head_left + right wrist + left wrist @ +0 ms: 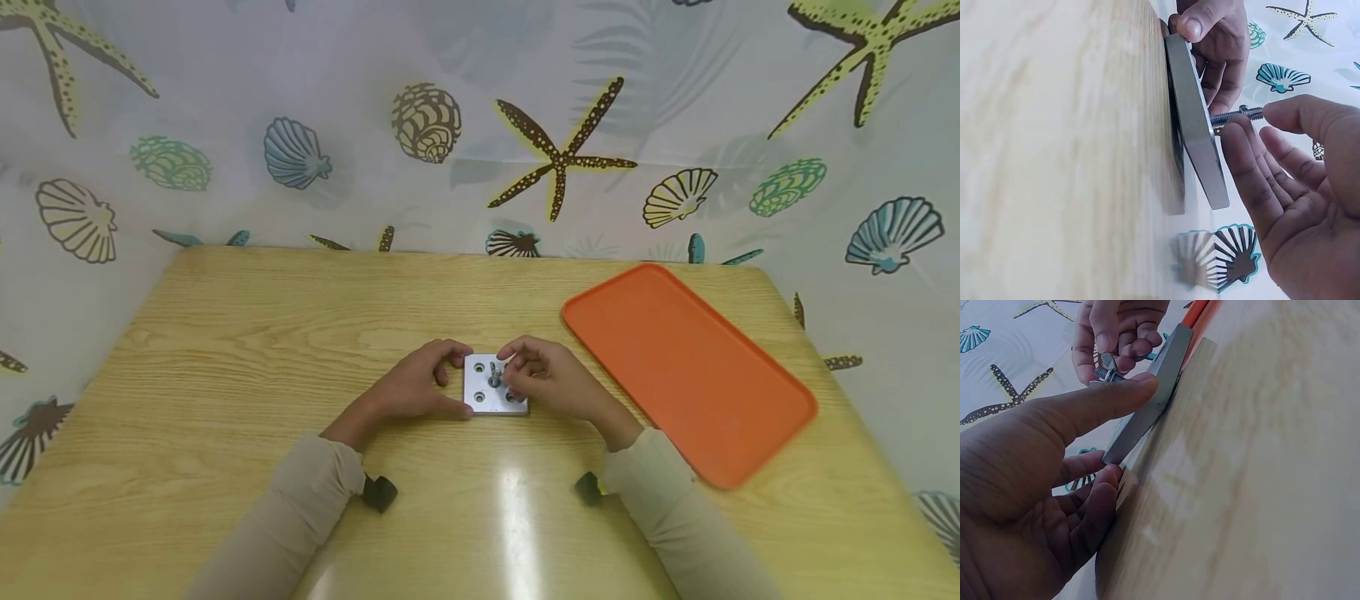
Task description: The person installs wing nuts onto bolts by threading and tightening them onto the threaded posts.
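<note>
A square silver metal plate with round holes near its corners is at the middle of the table. From its centre stands a threaded bolt with a wing nut on it. My left hand grips the plate's left side, thumb at the near corner and fingers at the far one. My right hand is at the wing nut, which its thumb and fingertips pinch. In the head view its fingers partly cover the plate's right-hand holes.
An orange tray lies at the right of the wooden table, just beyond the right hand. Cloth printed with shells and starfish hangs behind the table and along its sides.
</note>
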{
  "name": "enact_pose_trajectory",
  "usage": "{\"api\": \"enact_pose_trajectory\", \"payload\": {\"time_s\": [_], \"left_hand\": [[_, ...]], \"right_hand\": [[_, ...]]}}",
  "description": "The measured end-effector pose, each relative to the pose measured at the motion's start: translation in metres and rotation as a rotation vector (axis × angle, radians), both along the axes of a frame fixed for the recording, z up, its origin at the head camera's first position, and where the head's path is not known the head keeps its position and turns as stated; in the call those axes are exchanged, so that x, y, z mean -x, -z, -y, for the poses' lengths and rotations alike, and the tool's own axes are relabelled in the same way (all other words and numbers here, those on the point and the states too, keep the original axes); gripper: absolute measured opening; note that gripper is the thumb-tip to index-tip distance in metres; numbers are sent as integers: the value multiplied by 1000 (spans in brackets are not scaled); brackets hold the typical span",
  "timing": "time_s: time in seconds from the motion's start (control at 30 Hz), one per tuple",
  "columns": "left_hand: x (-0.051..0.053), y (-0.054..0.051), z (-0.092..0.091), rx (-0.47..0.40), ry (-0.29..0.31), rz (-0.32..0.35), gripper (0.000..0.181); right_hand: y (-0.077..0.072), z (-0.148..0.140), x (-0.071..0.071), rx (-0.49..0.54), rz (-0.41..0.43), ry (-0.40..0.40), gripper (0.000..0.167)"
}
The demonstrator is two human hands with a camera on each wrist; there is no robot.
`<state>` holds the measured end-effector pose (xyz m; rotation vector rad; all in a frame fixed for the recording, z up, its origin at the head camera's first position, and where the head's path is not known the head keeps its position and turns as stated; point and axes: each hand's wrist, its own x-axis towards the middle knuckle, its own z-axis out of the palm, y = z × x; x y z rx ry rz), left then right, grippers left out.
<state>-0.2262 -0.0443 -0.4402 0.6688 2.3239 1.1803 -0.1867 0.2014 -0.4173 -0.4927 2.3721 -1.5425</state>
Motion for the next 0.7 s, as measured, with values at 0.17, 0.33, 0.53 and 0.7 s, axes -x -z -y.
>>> {"api": "enact_pose_trajectory", "payload": {"time_s": [0.17,0.33,0.53,0.7], "left_hand": [[0,1,0,0,0,-1,83],[0,0,0,7,-1,-6,83],[-2,1,0,8,-7,-4,84],[-4,2,-2,7,-16,2,84]], "right_hand": [[-1,1,-1,-4,3,-12,28],[2,2,-1,-24,2,-31,32],[3,1,-2,-31,-16,-38,28],[4,0,-3,-16,-32,-25,22]]}}
